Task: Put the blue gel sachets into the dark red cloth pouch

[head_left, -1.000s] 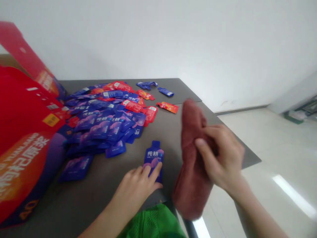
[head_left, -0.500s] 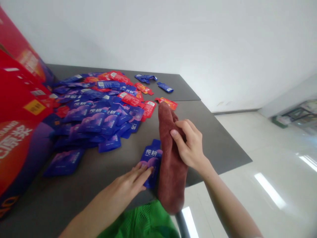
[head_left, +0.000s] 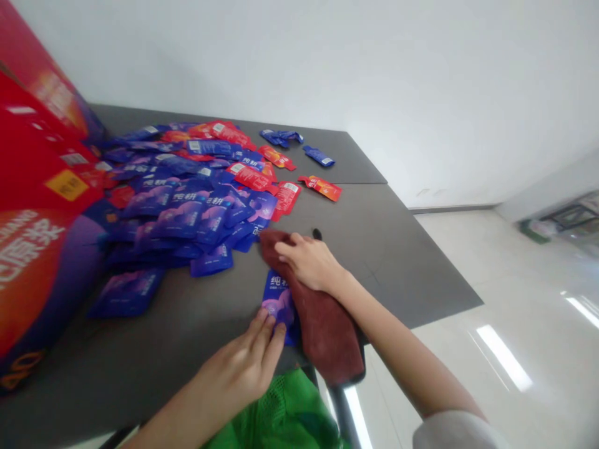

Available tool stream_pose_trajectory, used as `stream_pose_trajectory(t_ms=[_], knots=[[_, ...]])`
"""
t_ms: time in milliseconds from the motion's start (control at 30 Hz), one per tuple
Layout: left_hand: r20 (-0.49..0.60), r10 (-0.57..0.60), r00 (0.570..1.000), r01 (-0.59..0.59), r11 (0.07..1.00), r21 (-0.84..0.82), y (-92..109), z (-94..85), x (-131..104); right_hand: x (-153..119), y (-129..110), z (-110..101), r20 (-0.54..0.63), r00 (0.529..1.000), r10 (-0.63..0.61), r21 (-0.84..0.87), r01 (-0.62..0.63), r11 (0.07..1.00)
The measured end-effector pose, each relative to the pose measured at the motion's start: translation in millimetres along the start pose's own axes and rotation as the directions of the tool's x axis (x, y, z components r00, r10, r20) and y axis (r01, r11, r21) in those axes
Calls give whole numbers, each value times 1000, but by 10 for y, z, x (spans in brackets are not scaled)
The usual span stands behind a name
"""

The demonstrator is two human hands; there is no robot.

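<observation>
A blue pouch [head_left: 277, 298] lies on the dark grey table near its front edge. My left hand [head_left: 248, 355] holds it down, fingers closed together over its lower half. A folded reddish-brown cloth [head_left: 327, 333] is gripped in my right hand [head_left: 306, 259], whose fingers curl over its upper part. The cloth covers the right side of the pouch, and its lower end hangs past the table's edge. Just beyond my right hand a small dark oval spot or object [head_left: 317, 234] shows on the tabletop.
To the left spreads a heap of blue and red pouches [head_left: 187, 206]. Large red printed boxes [head_left: 42, 156] stand at the far left. A few loose pouches, including a red one [head_left: 322, 187], lie toward the back, where a white wall [head_left: 327, 62] rises behind the table [head_left: 397, 268].
My right hand has moved left and down with the cloth, tilting it across the pouch. The dark spot behind it has come into view. My left hand stays on the pouch.
</observation>
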State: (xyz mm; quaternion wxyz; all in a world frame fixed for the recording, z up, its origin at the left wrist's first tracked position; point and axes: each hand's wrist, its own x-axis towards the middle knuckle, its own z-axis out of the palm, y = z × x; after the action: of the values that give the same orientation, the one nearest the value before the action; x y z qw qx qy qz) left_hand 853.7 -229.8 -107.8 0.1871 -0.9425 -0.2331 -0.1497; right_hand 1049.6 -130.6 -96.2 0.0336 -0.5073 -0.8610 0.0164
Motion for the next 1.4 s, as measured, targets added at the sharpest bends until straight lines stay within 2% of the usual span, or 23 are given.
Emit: stream_pose_trajectory(t_ms=[67, 133, 167, 233, 300, 367, 433, 500, 600, 667, 700, 767, 833, 900, 967, 1067, 1133, 1200, 1267, 1300, 1333, 1400], knots=[[0, -20, 1000, 20, 1000, 19, 51, 50, -27, 10, 111, -117, -52, 993, 104, -11, -105, 994], [-11, -78, 997, 78, 997, 13, 106, 93, -40, -98, 93, -262, -146, 980, 132, 41, -127, 991], [-15, -96, 995, 96, 995, 5, 126, 104, -41, -185, 31, -318, -175, 980, 99, 75, -87, 993], [33, -98, 995, 99, 995, -19, 144, 97, -28, -365, -162, -354, -160, 986, -54, 107, 72, 992], [91, -64, 994, 68, 997, -44, 129, 63, -3, -466, -351, -277, -69, 973, -219, 88, 224, 971], [68, -30, 997, 34, 998, -49, 96, 33, 27, -422, -435, -137, -3, 961, -278, 46, 278, 960], [-40, 3, 999, -4, 1000, -23, 67, 28, 50, -237, -372, -9, 20, 975, -223, 4, 223, 975], [-105, 32, 994, -32, 999, 0, 56, 47, 60, 12, -203, 45, 29, 994, -105, -45, 106, 993], [-51, 19, 999, -20, 1000, -22, 89, 84, 50, 247, 28, -67, 29, 998, 63, -101, -60, 993], [-26, -42, 999, 41, 999, -17, 136, 96, 36, 188, 26, -225, -35, 996, 77, -94, -80, 992], [-27, -70, 997, 70, 998, -2, 160, 96, 33, 95, -32, -299, -80, 996, 47, -81, -54, 995], [-2, -86, 996, 86, 996, 2, 198, 81, 38, -156, -213, -386, -138, 986, -91, -63, 83, 995], [54, -58, 997, 60, 998, -29, 206, 56, 59, -375, -386, -362, -71, 954, -292, -43, 289, 956], [66, -19, 998, 22, 999, -40, 186, 39, 84, -441, -455, -249, 23, 925, -380, -21, 381, 924], [7, 1, 1000, -1, 1000, -6, 159, 44, 97, -313, -396, -109, 64, 941, -333, -29, 336, 942], [-15, 33, 999, -33, 999, -20, 135, 76, 81, 85, -172, 21, 60, 986, -158, -86, 163, 983], [36, 18, 999, -15, 997, -79, 125, 86, 65, 293, -28, 0, 47, 998, -46, -120, 51, 991], [88, -68, 994, 87, 968, -233, 100, 74, 70, 333, 71, -112, -22, 1000, 10, -123, -12, 992], [114, -238, 964, 264, 853, -451, 59, 47, 104, 197, 143, -287, -191, 981, 31, -67, -45, 997], [120, -352, 928, 359, 763, -538, 35, 33, 127, 84, 182, -384, -310, 949, 54, -25, -65, 998], [131, -483, 866, 455, 652, -606, 14, 21, 147, -42, 228, -478, -434, 896, 91, 22, -90, 996], [165, -722, 672, 609, 411, -679, -10, 6, 158, -285, 340, -628, -640, 743, 197, 109, -166, 980]])
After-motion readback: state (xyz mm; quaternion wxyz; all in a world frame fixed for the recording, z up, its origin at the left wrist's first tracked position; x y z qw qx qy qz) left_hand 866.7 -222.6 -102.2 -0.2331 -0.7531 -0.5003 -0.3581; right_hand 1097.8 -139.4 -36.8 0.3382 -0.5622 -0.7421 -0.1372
